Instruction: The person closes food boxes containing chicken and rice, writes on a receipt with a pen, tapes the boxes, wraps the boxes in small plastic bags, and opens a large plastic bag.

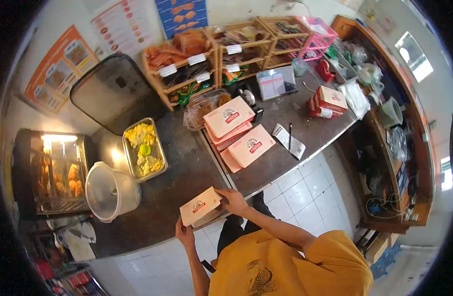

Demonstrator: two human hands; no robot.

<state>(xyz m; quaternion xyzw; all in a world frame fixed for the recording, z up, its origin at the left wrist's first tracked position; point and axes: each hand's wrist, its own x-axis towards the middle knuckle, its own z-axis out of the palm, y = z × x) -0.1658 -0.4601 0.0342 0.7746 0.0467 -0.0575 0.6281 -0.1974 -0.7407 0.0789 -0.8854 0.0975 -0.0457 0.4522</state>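
A closed cardboard food box with a red logo on its lid is held between both my hands at the counter's front edge. My left hand grips its near left corner, with the fingers partly under the box. My right hand is closed on its right end. Ahead and to the right, more pale boxes of the same print lie in two piles, one topped by a larger box and the other by a box close to the counter seam.
A metal tray of yellow food and a white plastic bucket stand left, beside a lit display case. Wooden racks line the back. A receipt with a pen and small red boxes lie right.
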